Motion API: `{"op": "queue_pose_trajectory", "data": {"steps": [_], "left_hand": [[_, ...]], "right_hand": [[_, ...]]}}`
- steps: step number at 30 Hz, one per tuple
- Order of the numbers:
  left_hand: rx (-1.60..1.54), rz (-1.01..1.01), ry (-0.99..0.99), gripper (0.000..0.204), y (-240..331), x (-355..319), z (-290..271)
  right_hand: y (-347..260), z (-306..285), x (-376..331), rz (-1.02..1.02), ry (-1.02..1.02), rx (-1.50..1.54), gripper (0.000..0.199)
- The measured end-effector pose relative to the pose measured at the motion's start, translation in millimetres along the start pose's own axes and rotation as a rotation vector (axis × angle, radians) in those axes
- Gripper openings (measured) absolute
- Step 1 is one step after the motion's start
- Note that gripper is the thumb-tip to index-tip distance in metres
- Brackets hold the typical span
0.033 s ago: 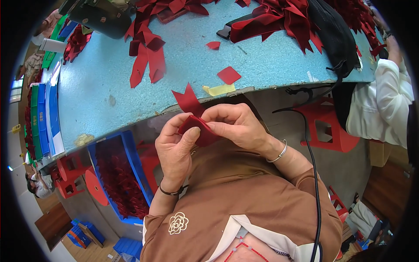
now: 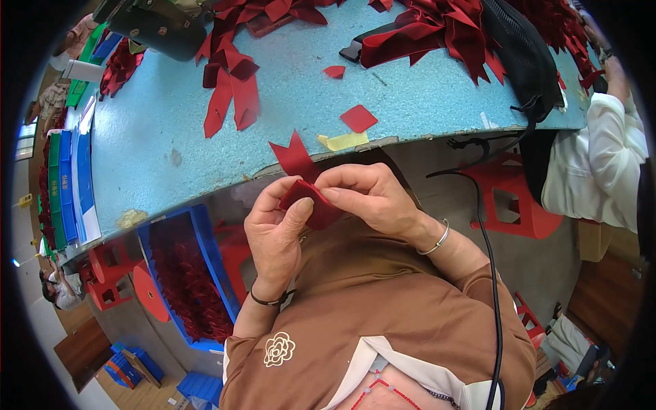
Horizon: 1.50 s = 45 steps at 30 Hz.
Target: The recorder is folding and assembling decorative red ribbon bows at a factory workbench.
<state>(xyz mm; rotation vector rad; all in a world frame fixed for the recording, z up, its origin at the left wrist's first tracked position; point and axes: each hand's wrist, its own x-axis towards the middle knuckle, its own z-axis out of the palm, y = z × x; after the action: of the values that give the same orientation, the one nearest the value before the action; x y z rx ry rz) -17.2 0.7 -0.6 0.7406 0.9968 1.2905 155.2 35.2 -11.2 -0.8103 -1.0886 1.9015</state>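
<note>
"Two bare hands, in the head view, meet just by the near edge of the pale blue surface (image 2: 171,150). Both grip one red ribbon (image 2: 321,214)."

"How is each one closed on it?"

"The left hand (image 2: 273,229) clasps the folded part, thumb flat on the front and fingers curled behind. The right hand (image 2: 372,198) pinches the fold's upper right side between thumb and bent forefinger."

"And where does the ribbon lie?"

"Between the hands, in front of the person's brown top (image 2: 383,307). Its notched tail points up and, as seen from above, overlaps the near edge."

"What is around it on the surface?"

"Right of that tail, a strip of yellow tape (image 2: 343,141) sits at the near edge. Just beyond is a red diamond-shaped scrap (image 2: 359,118). Toward the far edge are a heap of red ribbons (image 2: 437,41) and, farther left, another ribbon bunch (image 2: 232,102) with pointed ends. A dark container (image 2: 154,27) is by the far left corner; a black bag (image 2: 523,61) stretches down to the near edge on the right."

"Anything lower?"

"A blue crate (image 2: 208,239) of dark red pieces, below the near edge's left part."
</note>
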Motion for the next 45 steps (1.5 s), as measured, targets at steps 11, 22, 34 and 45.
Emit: {"op": "queue_pose_trajectory", "data": {"steps": [11,22,34,45], "left_hand": [[-0.073,-0.205,-0.010,0.025,6,-1,-9],[0.620,-0.265,-0.349,0.016,39,13,-12],[0.432,-0.207,-0.356,0.011,51,24,-51],[0.391,-0.153,-0.268,0.010,71,37,-112]], "right_hand": [[0,6,-6,-0.043,0.024,-0.098,0.015],[-7,-3,-9,-0.139,-0.122,-0.421,0.009],[-8,-8,16,-0.042,-0.211,-0.380,0.014],[-12,37,61,-0.118,-0.230,-0.600,0.015]]}}
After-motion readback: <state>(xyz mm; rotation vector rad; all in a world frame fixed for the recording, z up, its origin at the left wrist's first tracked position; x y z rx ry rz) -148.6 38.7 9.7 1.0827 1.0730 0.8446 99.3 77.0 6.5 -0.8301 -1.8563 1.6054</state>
